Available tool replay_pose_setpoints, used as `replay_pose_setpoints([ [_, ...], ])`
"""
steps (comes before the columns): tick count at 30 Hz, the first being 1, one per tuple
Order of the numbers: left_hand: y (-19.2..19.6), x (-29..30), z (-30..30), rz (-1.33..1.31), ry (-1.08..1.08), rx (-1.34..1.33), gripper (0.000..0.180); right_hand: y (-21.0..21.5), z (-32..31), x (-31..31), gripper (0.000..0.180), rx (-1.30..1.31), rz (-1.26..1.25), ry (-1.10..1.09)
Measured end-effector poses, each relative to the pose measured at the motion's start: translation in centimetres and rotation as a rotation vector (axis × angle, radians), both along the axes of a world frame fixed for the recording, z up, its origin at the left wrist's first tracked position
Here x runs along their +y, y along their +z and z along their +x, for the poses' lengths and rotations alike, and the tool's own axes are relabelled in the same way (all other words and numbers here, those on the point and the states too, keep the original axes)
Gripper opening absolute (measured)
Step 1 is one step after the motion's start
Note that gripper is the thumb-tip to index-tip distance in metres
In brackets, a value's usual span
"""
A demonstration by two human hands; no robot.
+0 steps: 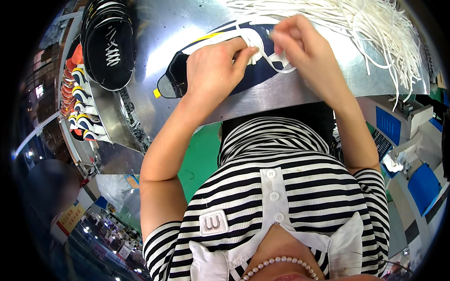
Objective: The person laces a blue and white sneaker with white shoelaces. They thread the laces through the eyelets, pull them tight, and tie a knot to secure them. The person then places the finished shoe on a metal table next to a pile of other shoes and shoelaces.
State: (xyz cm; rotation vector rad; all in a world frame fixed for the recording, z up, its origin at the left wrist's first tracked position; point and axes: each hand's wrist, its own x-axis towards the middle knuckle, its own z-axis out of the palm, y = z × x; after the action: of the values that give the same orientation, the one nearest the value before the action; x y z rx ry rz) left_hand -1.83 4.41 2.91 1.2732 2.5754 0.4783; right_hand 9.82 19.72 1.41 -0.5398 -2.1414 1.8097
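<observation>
A navy shoe upper (253, 80) with white and yellow trim and a black lining lies on the metal table, its yellow heel tab pointing left. My left hand (211, 70) rests over it, thumb and forefinger closed on its white lacing edge. From there a white shoelace (267, 52) loops toward my right hand (309, 54), which hovers just above the upper's right part. Those right fingers are bent and partly smeared by motion. Whether they grip the lace cannot be made out.
Loose white shoelaces (375, 28) are heaped at the far right, some hanging over the table edge (412, 89). A stack of black shoe uppers (110, 56) with white lacing stands at the left. Beside it is a row of white, navy and yellow uppers (83, 105).
</observation>
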Motion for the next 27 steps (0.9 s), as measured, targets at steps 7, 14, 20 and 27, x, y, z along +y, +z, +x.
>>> replay_pose_setpoints([
  [7,-0.4,0.3,0.0,0.084,0.005,0.045,0.027,-1.3,2.5,-1.4,0.016,-0.066,0.069,0.063],
  [14,0.3,0.5,-0.3,0.016,0.01,-0.057,0.023,-1.6,2.0,-1.1,0.016,-0.165,0.213,0.118],
  [20,0.2,-0.7,0.5,0.205,-0.161,-0.239,0.023,-2.2,0.7,-2.4,0.019,-0.154,0.419,0.08],
  [27,0.6,-3.3,1.1,0.19,-0.318,0.108,0.021,-1.5,1.7,-2.6,0.022,-0.143,0.381,0.171],
])
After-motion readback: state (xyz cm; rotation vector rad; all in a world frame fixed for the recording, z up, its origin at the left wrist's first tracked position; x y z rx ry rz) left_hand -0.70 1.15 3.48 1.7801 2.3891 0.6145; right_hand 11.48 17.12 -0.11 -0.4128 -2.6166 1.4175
